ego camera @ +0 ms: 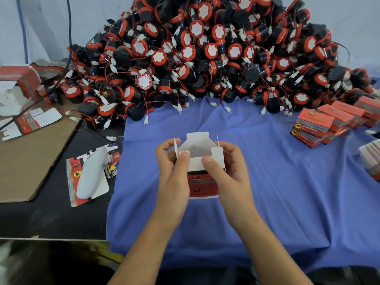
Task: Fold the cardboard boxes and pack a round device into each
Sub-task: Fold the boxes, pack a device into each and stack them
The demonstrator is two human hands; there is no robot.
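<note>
A small red and white cardboard box (200, 161) is held over the blue cloth (267, 182), its top end open and its white flaps standing up. My left hand (173, 171) grips its left side with the thumb pressed on the front wall. My right hand (228, 171) grips the right side, thumb also on the front. Behind the cloth rises a big heap of round black and red devices (205, 54) with red wires and white plugs. Nothing shows inside the box.
Folded red boxes (324, 124) are stacked at the right edge. Flat box blanks (30, 120) lie at the left on brown cardboard (30, 161). A white handheld object (90, 175) rests on a blank on the black table. More flat blanks (372, 159) sit at far right.
</note>
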